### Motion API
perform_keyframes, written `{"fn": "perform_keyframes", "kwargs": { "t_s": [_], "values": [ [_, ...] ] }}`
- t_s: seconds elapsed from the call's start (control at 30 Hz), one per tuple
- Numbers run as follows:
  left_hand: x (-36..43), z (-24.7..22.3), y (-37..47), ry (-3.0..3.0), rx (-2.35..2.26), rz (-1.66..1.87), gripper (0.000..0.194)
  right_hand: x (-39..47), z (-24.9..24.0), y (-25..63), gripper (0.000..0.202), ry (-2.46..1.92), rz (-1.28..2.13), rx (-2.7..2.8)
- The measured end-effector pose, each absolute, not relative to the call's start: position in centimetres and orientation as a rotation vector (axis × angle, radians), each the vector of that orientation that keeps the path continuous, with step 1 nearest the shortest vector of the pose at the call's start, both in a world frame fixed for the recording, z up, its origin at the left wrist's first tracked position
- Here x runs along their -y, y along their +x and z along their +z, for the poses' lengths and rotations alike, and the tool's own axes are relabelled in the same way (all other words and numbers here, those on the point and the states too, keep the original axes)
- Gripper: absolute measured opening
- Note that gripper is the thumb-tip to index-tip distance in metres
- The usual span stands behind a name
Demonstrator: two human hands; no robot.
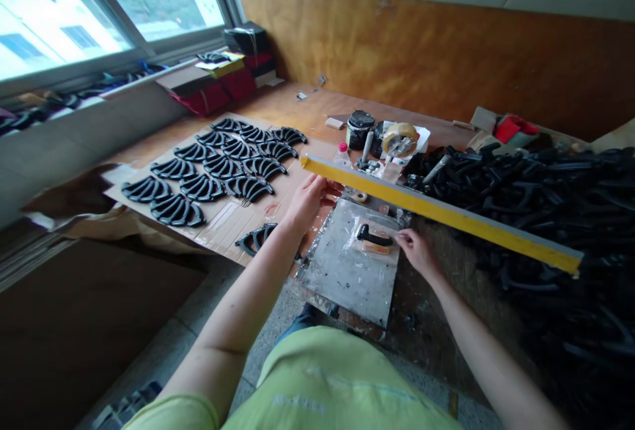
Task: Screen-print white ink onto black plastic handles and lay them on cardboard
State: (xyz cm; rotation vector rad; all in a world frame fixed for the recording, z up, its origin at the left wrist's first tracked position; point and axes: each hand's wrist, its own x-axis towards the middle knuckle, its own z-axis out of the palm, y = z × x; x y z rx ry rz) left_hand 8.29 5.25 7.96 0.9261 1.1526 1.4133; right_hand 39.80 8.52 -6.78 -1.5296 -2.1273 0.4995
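Observation:
My left hand [313,197] is by the upper left corner of a grey metal plate [347,279], just below the near end of a long yellow bar [436,210]. Its fingers are bent inward, and what they hold, if anything, is hidden. On the plate, a small black curved piece [376,238] lies across an orange-brown block [376,249], with clear film around it. My right hand [417,250] is at the right end of that piece, thumb and fingers pinched together. Whether it grips the piece or the film's edge is too small to tell.
Several fans of black curved pieces [203,186] lie on cardboard [223,221] to the left, one partial fan [255,239] nearer. A large heap of black parts [540,218] fills the right. Behind the bar are a black-lidded jar [360,129] and a tape roll [399,140].

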Motion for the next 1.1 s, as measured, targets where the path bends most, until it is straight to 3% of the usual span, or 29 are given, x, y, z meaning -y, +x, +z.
{"fn": "perform_keyframes", "kwargs": {
  "t_s": [0.17, 0.33, 0.57, 0.67, 0.83, 1.1],
  "values": [
    [-3.3, 6.1, 8.6, 0.84, -1.241, 1.447, 0.048, -6.5, -7.0, 36.3, 0.022, -1.286, 0.375, 2.423],
    [3.5, 0.6, 9.1, 0.749, -1.234, 0.865, 0.063, -5.0, -3.5, 32.0, 0.021, -1.15, 0.429, 2.373],
    [9.0, -6.2, 2.9, 0.319, -1.627, 1.288, 0.049, 1.8, -4.1, 16.1, 0.026, -0.678, 0.485, 2.66],
    [11.0, -9.4, -3.5, 0.262, -1.9, 1.252, 0.047, 1.1, -6.3, 11.1, 0.027, -0.711, 0.564, 2.714],
    [12.6, -13.7, -10.4, 0.328, -2.239, 0.81, 0.046, -1.9, -9.5, 6.4, 0.029, -0.95, 0.508, 2.881],
    [9.4, -14.9, -14.4, 0.512, -2.373, 0.534, 0.043, -2.0, -11.2, 2.3, 0.037, -1.084, 0.544, 3.018]
  ]
}}
